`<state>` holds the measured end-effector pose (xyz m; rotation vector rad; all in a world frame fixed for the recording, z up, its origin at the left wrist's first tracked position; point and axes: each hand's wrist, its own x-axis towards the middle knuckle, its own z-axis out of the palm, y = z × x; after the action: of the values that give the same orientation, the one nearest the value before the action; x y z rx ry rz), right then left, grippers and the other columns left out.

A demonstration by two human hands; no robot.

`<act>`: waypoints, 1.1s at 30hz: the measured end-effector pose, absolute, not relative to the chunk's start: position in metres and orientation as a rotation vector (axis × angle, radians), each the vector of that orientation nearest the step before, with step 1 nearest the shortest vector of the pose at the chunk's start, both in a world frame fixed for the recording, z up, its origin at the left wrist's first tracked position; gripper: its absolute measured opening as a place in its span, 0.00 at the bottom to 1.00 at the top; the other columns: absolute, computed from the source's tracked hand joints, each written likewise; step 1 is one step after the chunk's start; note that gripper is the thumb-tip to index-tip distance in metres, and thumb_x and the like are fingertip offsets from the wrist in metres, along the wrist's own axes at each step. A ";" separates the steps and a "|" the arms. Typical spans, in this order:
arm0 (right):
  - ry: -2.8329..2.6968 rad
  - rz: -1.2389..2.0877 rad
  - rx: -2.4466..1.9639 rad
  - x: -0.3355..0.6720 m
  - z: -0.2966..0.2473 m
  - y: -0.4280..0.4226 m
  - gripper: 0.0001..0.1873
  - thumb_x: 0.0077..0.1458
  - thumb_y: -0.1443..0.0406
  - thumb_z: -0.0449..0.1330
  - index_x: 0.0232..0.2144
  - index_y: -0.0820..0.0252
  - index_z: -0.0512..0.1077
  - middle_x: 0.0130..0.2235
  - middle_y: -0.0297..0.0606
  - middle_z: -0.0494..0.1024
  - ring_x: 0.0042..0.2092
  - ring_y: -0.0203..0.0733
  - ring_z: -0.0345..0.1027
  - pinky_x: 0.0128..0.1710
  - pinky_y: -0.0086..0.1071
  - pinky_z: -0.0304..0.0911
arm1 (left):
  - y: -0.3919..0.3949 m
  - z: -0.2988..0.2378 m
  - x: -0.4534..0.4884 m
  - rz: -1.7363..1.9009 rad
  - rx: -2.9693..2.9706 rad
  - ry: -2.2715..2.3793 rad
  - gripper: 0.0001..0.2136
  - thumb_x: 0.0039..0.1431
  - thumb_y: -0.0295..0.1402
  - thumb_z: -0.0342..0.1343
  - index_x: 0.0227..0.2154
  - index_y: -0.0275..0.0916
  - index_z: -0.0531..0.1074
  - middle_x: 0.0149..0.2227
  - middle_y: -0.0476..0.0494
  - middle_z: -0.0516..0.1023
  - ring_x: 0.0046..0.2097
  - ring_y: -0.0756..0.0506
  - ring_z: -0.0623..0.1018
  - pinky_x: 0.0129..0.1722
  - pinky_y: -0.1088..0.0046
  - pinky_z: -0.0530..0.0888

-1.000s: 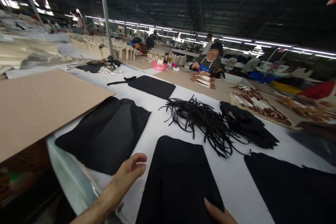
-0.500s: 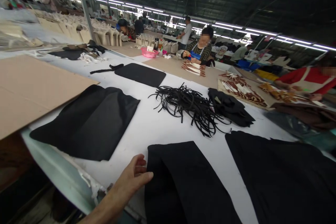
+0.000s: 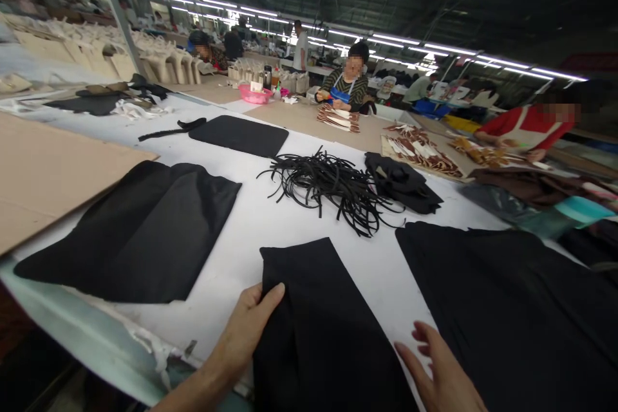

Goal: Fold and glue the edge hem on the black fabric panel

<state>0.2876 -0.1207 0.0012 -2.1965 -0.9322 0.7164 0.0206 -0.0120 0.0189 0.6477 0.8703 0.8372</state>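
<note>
A black fabric panel (image 3: 333,322) lies folded over on the white table in front of me. My left hand (image 3: 251,318) grips its left edge, the thumb on top and the fingers tucked behind the cloth. Close to the panel's right edge is my right hand (image 3: 434,367), fingers apart and holding nothing. Further right is a wide stack of black fabric (image 3: 512,296). On the left, another black panel pile (image 3: 140,232) rests near the table edge. Beyond the held panel lies a tangle of narrow black strips (image 3: 333,187).
A bunched black cloth pile (image 3: 403,180) sits beside the strips, and a flat black panel (image 3: 239,135) lies further back. Tan board (image 3: 58,174) covers the left side. A pink basket (image 3: 255,94) stands across the table, where a person in a striped top (image 3: 345,80) works with brown-and-white strips (image 3: 338,118).
My left hand has closed on the panel's left edge. My right hand has come into view at the lower right. The whole view has turned slightly right.
</note>
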 end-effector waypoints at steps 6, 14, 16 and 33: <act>-1.503 0.617 -1.930 0.209 0.036 -0.095 0.29 0.50 0.51 0.57 0.53 0.55 0.62 0.54 0.42 0.67 0.54 0.51 0.61 0.51 0.40 0.62 | -0.021 0.052 0.047 0.760 1.094 0.949 0.16 0.56 0.45 0.54 0.30 0.36 0.75 0.27 0.46 0.75 0.30 0.46 0.72 0.30 0.74 0.71; -1.299 0.536 -1.851 0.175 0.046 -0.084 0.23 0.56 0.54 0.51 0.52 0.56 0.64 0.47 0.42 0.73 0.48 0.48 0.66 0.45 0.35 0.64 | -0.020 0.066 0.059 0.745 1.421 0.774 0.15 0.60 0.41 0.49 0.22 0.37 0.68 0.24 0.49 0.68 0.29 0.49 0.65 0.27 0.78 0.65; -1.315 0.595 -1.774 0.182 0.050 -0.081 0.22 0.57 0.53 0.49 0.49 0.56 0.66 0.43 0.42 0.74 0.45 0.48 0.67 0.42 0.33 0.64 | -0.017 0.068 0.060 0.714 1.463 0.772 0.17 0.61 0.42 0.48 0.22 0.37 0.67 0.24 0.50 0.66 0.27 0.50 0.63 0.26 0.79 0.63; -0.959 1.018 -1.648 0.274 0.063 -0.056 0.18 0.54 0.51 0.52 0.24 0.60 0.63 0.24 0.30 0.63 0.30 0.38 0.58 0.30 0.28 0.55 | 0.034 0.025 -0.006 0.721 0.920 1.162 0.18 0.38 0.47 0.66 0.23 0.36 0.74 0.24 0.48 0.75 0.29 0.45 0.73 0.29 0.74 0.69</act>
<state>0.2736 -0.0559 0.0632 -1.6478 -0.9593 1.0182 -0.0061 0.0341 0.0255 0.9203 1.1622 0.7213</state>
